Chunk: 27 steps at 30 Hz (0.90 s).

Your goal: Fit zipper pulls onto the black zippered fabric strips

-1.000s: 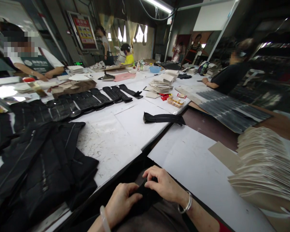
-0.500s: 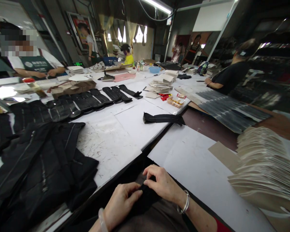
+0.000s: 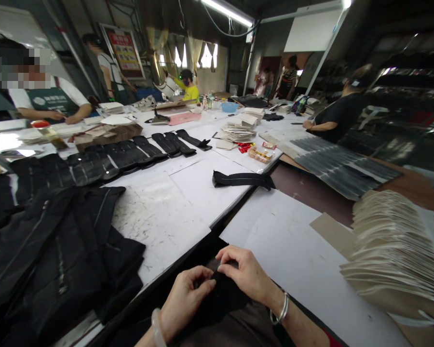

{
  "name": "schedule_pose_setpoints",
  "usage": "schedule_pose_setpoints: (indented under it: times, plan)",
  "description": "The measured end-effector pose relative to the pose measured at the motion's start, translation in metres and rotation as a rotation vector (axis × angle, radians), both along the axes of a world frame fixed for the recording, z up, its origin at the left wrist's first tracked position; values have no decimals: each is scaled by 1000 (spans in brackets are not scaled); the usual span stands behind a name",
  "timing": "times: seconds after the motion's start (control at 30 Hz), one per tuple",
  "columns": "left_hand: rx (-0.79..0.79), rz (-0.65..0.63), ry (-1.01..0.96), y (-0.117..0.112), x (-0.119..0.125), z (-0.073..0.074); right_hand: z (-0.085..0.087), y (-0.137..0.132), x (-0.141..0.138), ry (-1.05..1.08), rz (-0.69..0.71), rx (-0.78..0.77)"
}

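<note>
Low at the table's near edge, my left hand [image 3: 188,295] pinches a dark piece of cloth [image 3: 227,288] between thumb and fingers. My right hand [image 3: 244,270] pinches the same cloth just to the right, the fingertips of both hands close together. The cloth hangs over my lap and blends with the dark clothing there, so its shape is hard to make out. Beyond my hands lies a folded black fabric strip [image 3: 243,180] on the white table. To my left is a heap of black zippered fabric pieces [image 3: 63,241].
A row of black zippered pieces [image 3: 104,161] runs along the left. At right stands a tied bundle of beige sheets [image 3: 401,250]. A clear snack box [image 3: 261,154] sits mid-table near paper stacks [image 3: 238,129]. A dark gap splits the white tabletops. Several people work around the table.
My hands stay pinched on the cloth, with only slight shifts of the fingers. At the back left, a standing person has leaned over, and the person in yellow has raised an arm.
</note>
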State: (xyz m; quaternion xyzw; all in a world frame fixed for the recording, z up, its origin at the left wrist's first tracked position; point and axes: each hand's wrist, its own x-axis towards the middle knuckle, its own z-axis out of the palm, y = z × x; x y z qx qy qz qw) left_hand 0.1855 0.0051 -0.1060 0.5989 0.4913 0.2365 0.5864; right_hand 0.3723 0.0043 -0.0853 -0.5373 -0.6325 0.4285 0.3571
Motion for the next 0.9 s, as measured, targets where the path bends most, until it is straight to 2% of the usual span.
schedule_pose_setpoints:
  times: [0.17, 0.4, 0.6, 0.7, 0.9]
  plan:
    - [8, 37, -25, 2, 5, 3, 2, -1, -2, 11, -10, 0]
    - [-96, 70, -84, 5, 8, 4, 1, -1, -2, 25, -38, -24]
    - [-67, 72, -77, 4, 9, 6, 1, 1, -4, 35, -50, 7]
    - [-36, 93, -62, 4, 7, 7, 0, 1, -4, 14, -93, 131]
    - [8, 138, -84, 6, 2, 11, -5, -4, -2, -133, -152, 551]
